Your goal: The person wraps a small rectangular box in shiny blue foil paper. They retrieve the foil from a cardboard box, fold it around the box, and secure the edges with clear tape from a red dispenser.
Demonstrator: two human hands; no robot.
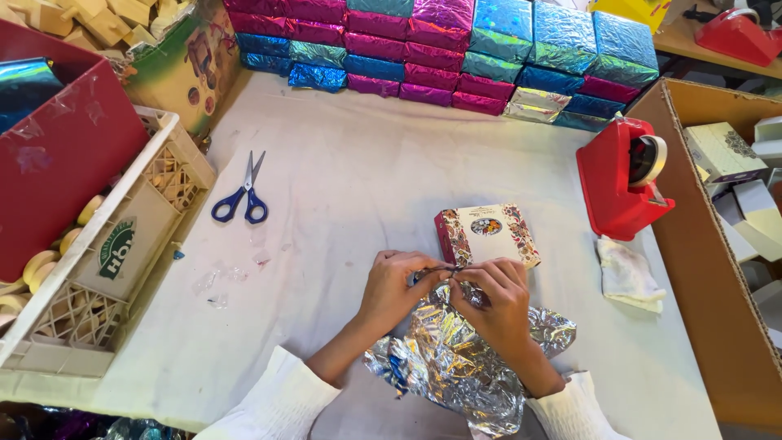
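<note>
Both hands pinch crinkled silver foil wrap (456,358) at lower centre of the frame.
Left hand (397,289) and right hand (498,303) have fingers closed on its top edge; a small patterned cardboard box (487,235) lies just above, a red tape dispenser (621,178) to the right, blue-handled scissors (243,195) well left.

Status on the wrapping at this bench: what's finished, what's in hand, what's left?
Done: a stack of foil-wrapped boxes in pink, blue and green lines the back of the table. In hand: left hand and right hand pinch the top edge of a crinkled silver foil sheet, which seems to cover something. Left: one patterned box lies bare just beyond the hands. Tape dispenser and scissors sit idle.
</note>
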